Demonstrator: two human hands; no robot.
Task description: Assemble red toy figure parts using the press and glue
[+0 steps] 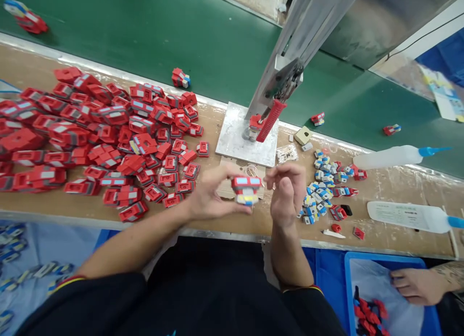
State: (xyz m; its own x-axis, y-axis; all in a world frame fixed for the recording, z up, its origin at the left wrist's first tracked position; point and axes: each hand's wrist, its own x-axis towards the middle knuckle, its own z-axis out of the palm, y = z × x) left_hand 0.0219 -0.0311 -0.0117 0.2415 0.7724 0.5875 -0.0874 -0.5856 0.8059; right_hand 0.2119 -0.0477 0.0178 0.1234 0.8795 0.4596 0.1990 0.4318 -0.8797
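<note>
The brown bench (391,186) is covered at left by heaped red parts (114,114); a metal plate (232,142) is set near its middle; at right, blue-and-white pieces (319,196) are clustered and two bottles (406,216) are laid down.

- right hand (288,196) blurred; can't tell if anything sits in its curl.
- red-and-white piece (246,183) smeared, fine detail lost; it hides some fingertips of left hand (203,197).
- red part (254,120) partly behind press handle (271,122).
- press column (308,29) cut by top edge, red pile (115,114) by left.
- lower bottle (404,216): print too small to read, tip cropped right.
- blue bin (387,259) cropped below.
- co-worker's forearm (450,275) cut off right.
</note>
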